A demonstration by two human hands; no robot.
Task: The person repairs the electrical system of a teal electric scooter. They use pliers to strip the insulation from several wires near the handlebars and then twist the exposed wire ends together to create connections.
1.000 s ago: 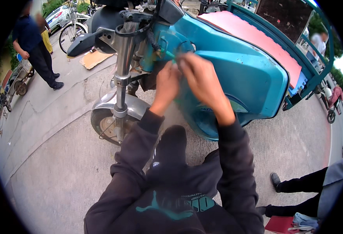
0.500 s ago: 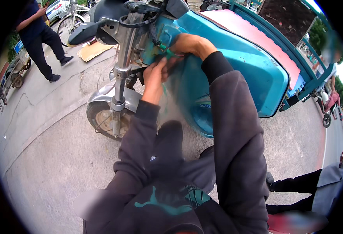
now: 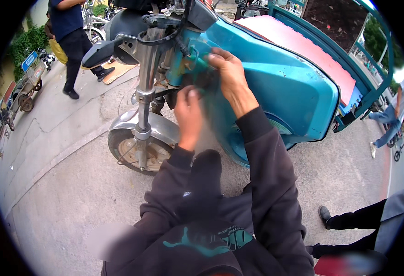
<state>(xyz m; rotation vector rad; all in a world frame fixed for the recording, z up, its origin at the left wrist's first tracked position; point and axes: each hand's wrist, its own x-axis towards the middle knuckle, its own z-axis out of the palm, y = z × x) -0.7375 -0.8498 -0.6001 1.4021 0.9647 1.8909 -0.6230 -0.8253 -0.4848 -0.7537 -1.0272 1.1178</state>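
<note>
Before me stands a teal cargo tricycle (image 3: 275, 83) with chrome front forks (image 3: 144, 99) and a small front wheel (image 3: 140, 149). My right hand (image 3: 233, 80) is at the steering column, its thumb and fingertips pinched on a green strip (image 3: 196, 63) that is blurred by motion. Lower and to the left, my left hand (image 3: 188, 115) is raised with its fingers curled together beside the column. Its fingertips are smeared, and I cannot make out what they hold. Dark cables (image 3: 182, 43) run down beside the strip from the handlebar.
A black mirror (image 3: 100, 53) juts out left of the fork. At the upper left a person (image 3: 71, 41) stands by flat cardboard (image 3: 119, 73), with a cart (image 3: 29, 83) farther off. Another person's legs (image 3: 351, 216) are close on my right. Pink board (image 3: 284, 39) lies in the cargo bed.
My right hand has drawn back and opened its wrist toward me, away from the column. My left hand has dropped lower. The person at upper left has moved right; a walker has appeared at far right.
</note>
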